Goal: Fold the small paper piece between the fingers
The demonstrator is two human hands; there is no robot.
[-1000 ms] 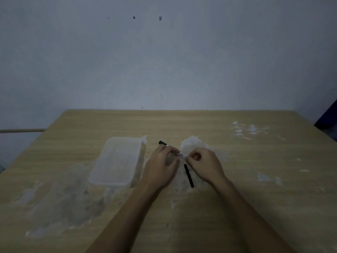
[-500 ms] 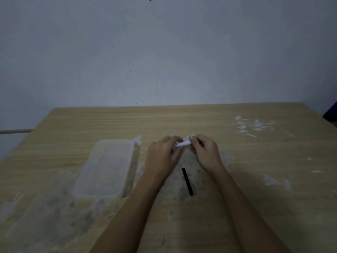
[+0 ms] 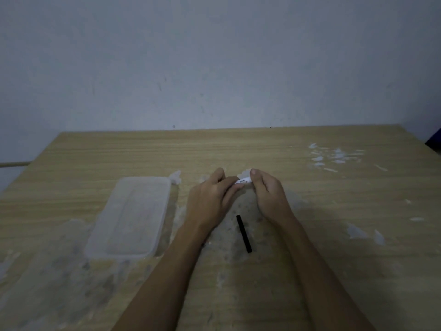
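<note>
Both sets of fingers (image 3: 235,185) meet on a small white tube (image 3: 244,181) with dark print on it, held just above the tabletop (image 3: 238,149). The left hand (image 3: 210,201) curls round its near end, thumb and forefinger closed on it, while the right hand (image 3: 267,194) pinches the far end from above, thumb tip up. Holding it from both ends like this looks like a way to steady one part while the other is twisted or pulled (I cannot tell which part is being worked). The tube hangs between the hands, clear of the wood, tilted slightly up toward the right.

Below the wrists a slim black stick (image 3: 243,234) lies loose on the tabletop, probably set down within easy reach. To the left sits a clear plastic lid or shallow box (image 3: 133,218), flat and well apart from the hands. Pale smears cover the wood around it, and white flecks (image 3: 334,156) are scattered at the far right. A plain grey wall (image 3: 214,56) stands behind.
</note>
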